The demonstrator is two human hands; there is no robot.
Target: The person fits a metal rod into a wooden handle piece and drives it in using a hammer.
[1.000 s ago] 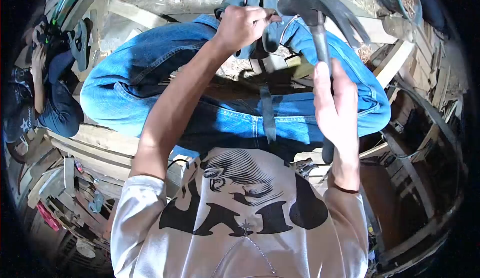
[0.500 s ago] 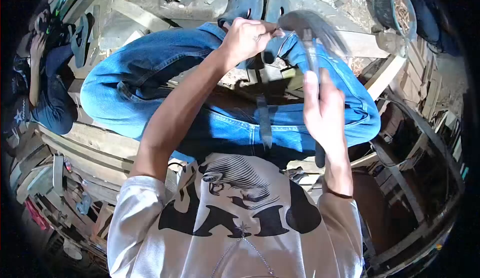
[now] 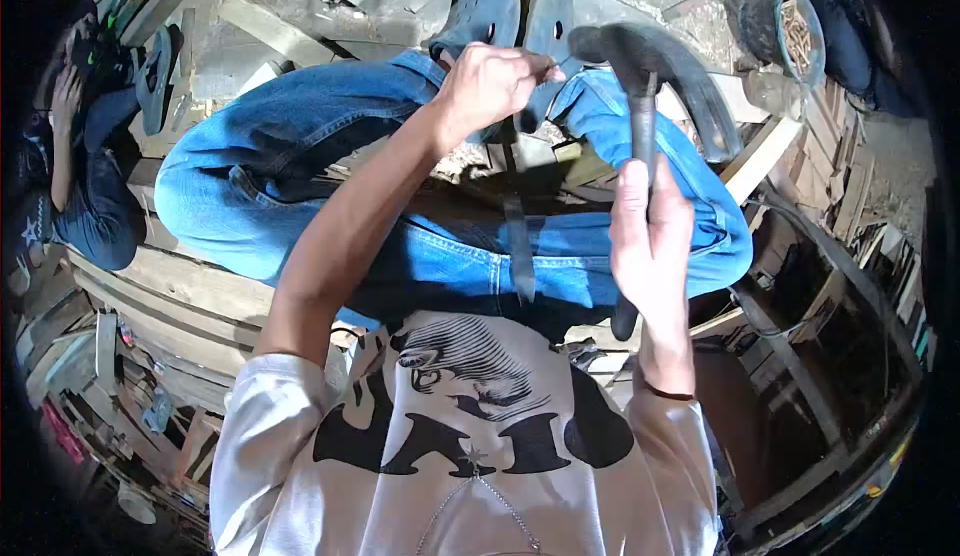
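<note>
My right hand (image 3: 652, 231) is wrapped round the dark handle of a claw hammer (image 3: 642, 131). The hammer's head is raised beside my left hand, its striking face close to the fingertips and its long claw curving to the right. My left hand (image 3: 490, 84) is closed in a pinch in front of my shoes. A thin, dark piece that looks like a nail (image 3: 566, 59) shows at its fingertips, mostly hidden by the fingers. A dark flat strip (image 3: 518, 246) lies between my legs, running over the jeans (image 3: 330, 121).
A bucket (image 3: 787, 31) holding small, slender brown pieces stands at the upper right. Loose boards (image 3: 275, 31) and wood scraps cover the floor. Another person (image 3: 90, 156) sits at the left, and a dark trouser leg (image 3: 845, 36) shows beyond the bucket.
The hammer head, blurred before, has shifted slightly right and now shows sharper. My right hand has barely moved. My left hand keeps its pinch in nearly the same place.
</note>
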